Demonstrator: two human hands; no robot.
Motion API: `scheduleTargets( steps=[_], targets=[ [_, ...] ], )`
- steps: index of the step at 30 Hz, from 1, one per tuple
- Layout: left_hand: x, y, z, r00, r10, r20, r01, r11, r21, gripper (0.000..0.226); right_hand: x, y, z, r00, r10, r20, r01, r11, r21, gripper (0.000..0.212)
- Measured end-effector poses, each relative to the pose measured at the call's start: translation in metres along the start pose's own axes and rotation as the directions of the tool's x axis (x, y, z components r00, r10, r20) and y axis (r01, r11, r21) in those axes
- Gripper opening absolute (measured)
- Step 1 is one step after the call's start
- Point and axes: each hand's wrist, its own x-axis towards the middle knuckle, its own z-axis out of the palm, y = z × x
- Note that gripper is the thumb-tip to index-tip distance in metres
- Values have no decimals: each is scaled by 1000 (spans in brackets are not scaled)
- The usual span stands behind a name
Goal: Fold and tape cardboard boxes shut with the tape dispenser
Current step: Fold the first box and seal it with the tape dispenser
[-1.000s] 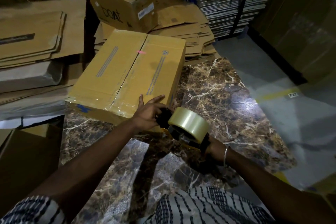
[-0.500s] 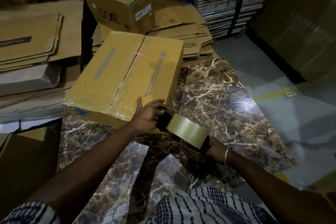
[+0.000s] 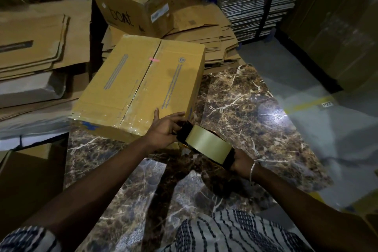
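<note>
You are working in dim light, with the frame's corners falling to near black. A bright glare spot sits on the polished tabletop (image 3: 274, 115), and your arms cast dark shadows across the marble. Wide-angle bending curves the edges, and the floor (image 3: 319, 133) at right looks smeared.

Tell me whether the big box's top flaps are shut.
Shut: the big box shows both flaps meeting flat at the centre seam, glossy tape over it.

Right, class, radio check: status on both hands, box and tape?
Left hand at dispenser's front. Right hand grips tape dispenser. Box flaps closed on marble table. Nothing blocking.
</note>
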Motion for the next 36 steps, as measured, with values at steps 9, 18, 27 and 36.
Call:
scheduleTargets(
  steps=[9, 18, 27, 36],
  targets=[
    [-1, 17, -5, 999, -29, 37, 23, 988, 153, 10, -20, 7, -28, 971, 208, -114, -128, 865, 484, 51],
    [29, 41, -18, 976, -78, 204, -90, 707, 701, 45, -21, 0, -49, 945, 272, 180, -322, 687, 652, 70],
    [34, 32, -6, 997, -72, 41, 45, 886, 462, 89, -19, -17, -47, 920, 170, 354, -378, 628, 680, 61],
    [26, 30, 1, 969, -231, 90, 166, 876, 454, 117, -18, -38, -42, 902, -22, 430, -343, 569, 748, 35]
  ],
)
